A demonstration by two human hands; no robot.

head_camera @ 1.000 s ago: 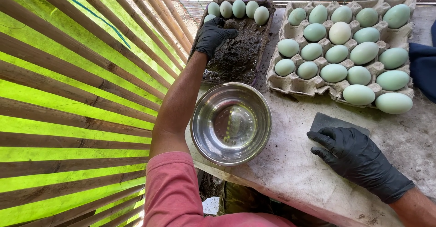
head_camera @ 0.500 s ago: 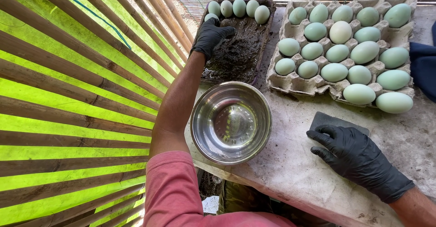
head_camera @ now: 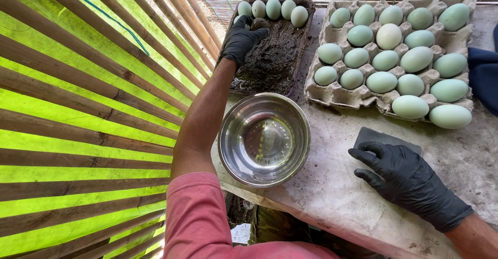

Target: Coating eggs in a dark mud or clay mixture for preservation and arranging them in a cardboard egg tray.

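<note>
Left black-gloved hand (head_camera: 243, 40) grasps a mud-coated egg (head_camera: 259, 24) over the dark mud tray (head_camera: 270, 62) at the table's far edge; right black-gloved hand (head_camera: 410, 178) rests released, fingers spread, on a flat grey pad (head_camera: 381, 137).

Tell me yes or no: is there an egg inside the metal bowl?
No, the metal bowl holds no egg; only its shiny bare bottom shows.

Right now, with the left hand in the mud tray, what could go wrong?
1. The left hand cups a mud-coated egg with a slick gloved grip; it might slip and crack.
2. The steel bowl sits near the table edge, beside the reaching arm; a bump could tip it off.
3. The clean eggs line the tray rim, where a nudge might knock them.
</note>
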